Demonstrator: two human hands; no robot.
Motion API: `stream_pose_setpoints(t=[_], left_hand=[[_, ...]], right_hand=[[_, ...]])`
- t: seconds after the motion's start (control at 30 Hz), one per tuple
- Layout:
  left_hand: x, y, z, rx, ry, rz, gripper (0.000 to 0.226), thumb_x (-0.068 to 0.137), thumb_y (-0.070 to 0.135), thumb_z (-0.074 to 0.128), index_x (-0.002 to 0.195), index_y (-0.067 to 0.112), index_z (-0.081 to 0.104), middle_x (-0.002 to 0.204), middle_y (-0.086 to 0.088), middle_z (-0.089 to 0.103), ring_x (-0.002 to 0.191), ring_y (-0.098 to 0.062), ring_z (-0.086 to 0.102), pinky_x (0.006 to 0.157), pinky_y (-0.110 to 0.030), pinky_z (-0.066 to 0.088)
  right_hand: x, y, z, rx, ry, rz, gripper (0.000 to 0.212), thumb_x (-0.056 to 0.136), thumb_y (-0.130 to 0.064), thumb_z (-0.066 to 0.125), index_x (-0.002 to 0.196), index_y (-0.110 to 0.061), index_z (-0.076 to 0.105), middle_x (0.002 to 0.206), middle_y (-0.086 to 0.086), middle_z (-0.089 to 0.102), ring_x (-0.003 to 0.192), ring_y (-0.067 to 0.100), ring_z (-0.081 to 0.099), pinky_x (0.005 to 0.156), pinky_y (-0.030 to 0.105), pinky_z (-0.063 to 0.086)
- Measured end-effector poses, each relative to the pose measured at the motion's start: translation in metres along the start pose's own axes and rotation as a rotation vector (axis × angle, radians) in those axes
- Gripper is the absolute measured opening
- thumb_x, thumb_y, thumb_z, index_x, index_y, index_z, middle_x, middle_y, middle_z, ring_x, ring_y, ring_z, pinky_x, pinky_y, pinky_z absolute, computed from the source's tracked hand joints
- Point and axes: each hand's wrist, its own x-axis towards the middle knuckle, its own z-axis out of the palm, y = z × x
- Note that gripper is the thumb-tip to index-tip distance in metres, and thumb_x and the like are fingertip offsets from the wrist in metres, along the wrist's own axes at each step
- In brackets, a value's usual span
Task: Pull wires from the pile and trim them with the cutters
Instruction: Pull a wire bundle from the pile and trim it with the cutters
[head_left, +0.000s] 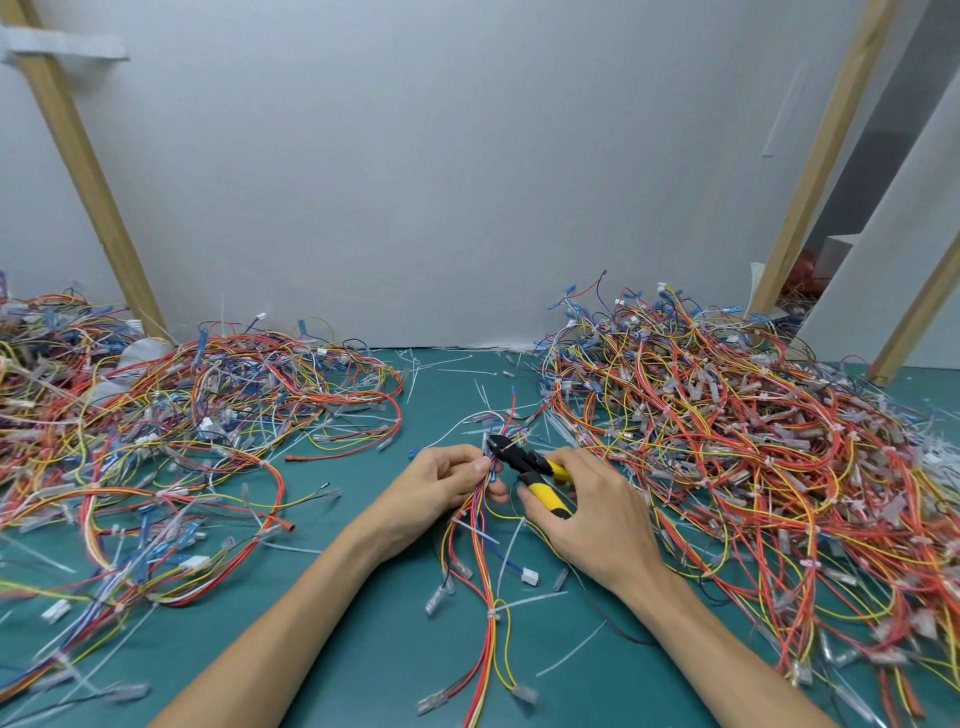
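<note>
My left hand (448, 483) pinches a bundle of red, yellow and blue wires (480, 571) that trails toward me over the green mat (363, 649). My right hand (592, 514) grips the yellow handles of the black-jawed cutters (524, 462). The jaws point left and sit at the bundle's top end, just above my left fingers. A large tangled wire pile (727, 447) lies to the right, touching my right hand's side. Another wire pile (171, 431) spreads over the left of the mat.
Cut white cable ties (457, 364) and short offcuts litter the mat between the piles. A grey wall (467, 182) closes the back, with slanted wooden posts at left (88, 182) and right (815, 171).
</note>
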Motion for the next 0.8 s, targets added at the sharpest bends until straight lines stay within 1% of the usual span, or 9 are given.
stream_pose_setpoints(t=[0.1, 0.33, 0.5, 0.63, 0.8], left_hand=[[0.0002, -0.0004, -0.0002, -0.002, -0.002, 0.005, 0.017, 0.101, 0.011, 0.045, 0.102, -0.003, 0.056, 0.081, -0.002, 0.071, 0.082, -0.014, 0.069, 0.072, -0.018, 0.05], [0.0007, -0.001, 0.0002, -0.022, 0.001, 0.014, 0.018, 0.101, 0.011, 0.045, 0.104, -0.002, 0.056, 0.08, -0.001, 0.071, 0.08, -0.012, 0.069, 0.067, -0.015, 0.049], [0.0014, -0.0018, 0.0002, -0.059, 0.011, 0.012, 0.02, 0.1, 0.01, 0.046, 0.107, -0.006, 0.055, 0.08, -0.002, 0.072, 0.081, -0.013, 0.071, 0.065, -0.014, 0.05], [0.0009, -0.0005, -0.0001, -0.08, 0.011, 0.003, 0.022, 0.096, 0.014, 0.051, 0.107, -0.004, 0.057, 0.084, -0.005, 0.073, 0.085, -0.016, 0.072, 0.068, -0.016, 0.051], [0.0012, -0.0009, -0.0008, -0.082, 0.007, -0.005, 0.02, 0.099, 0.011, 0.049, 0.108, -0.006, 0.056, 0.083, -0.004, 0.073, 0.085, -0.015, 0.071, 0.066, -0.015, 0.051]], right_hand=[[0.0007, 0.0003, -0.0002, -0.018, 0.009, -0.001, 0.039, 0.082, -0.068, 0.046, 0.095, -0.033, 0.058, 0.086, -0.015, 0.061, 0.078, 0.006, 0.056, 0.059, 0.028, 0.047], [0.0009, -0.0016, -0.0008, -0.032, 0.054, -0.012, 0.035, 0.082, -0.066, 0.047, 0.089, -0.033, 0.058, 0.078, -0.013, 0.061, 0.07, 0.009, 0.057, 0.051, 0.029, 0.042], [0.0004, -0.0016, -0.0016, 0.015, 0.03, 0.005, 0.037, 0.082, -0.066, 0.046, 0.091, -0.033, 0.06, 0.078, -0.014, 0.06, 0.069, 0.007, 0.053, 0.053, 0.029, 0.042], [0.0008, -0.0013, -0.002, 0.036, 0.014, 0.01, 0.036, 0.084, -0.065, 0.049, 0.093, -0.033, 0.061, 0.08, -0.013, 0.061, 0.071, 0.009, 0.054, 0.055, 0.031, 0.046], [0.0009, -0.0011, -0.0023, 0.028, 0.013, 0.004, 0.033, 0.085, -0.063, 0.053, 0.096, -0.033, 0.062, 0.082, -0.013, 0.063, 0.073, 0.009, 0.056, 0.056, 0.031, 0.047]])
